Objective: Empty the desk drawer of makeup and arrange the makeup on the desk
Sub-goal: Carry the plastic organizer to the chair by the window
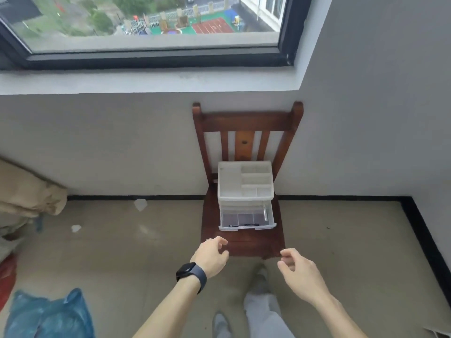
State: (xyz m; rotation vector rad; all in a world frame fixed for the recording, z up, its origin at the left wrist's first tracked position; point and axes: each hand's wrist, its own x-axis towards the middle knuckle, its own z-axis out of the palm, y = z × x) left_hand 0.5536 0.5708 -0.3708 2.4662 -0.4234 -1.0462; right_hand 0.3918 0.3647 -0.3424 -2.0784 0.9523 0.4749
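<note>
Left hand (212,256) and right hand (296,270) hovered loosely curled, empty, at the chair's (246,243) front edge; next, probably pinching the drawer's (271,215) pen (244,225).

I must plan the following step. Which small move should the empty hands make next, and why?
Probably the right hand reaches into the open clear plastic drawer for the thin black stick at its front: it lies nearest and the hand holds nothing.

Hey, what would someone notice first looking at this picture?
A white plastic organizer sits on a dark wooden chair against the wall, its drawer pulled open with a slim dark stick inside. Above, a big window overlooks a colourful playground.
</note>
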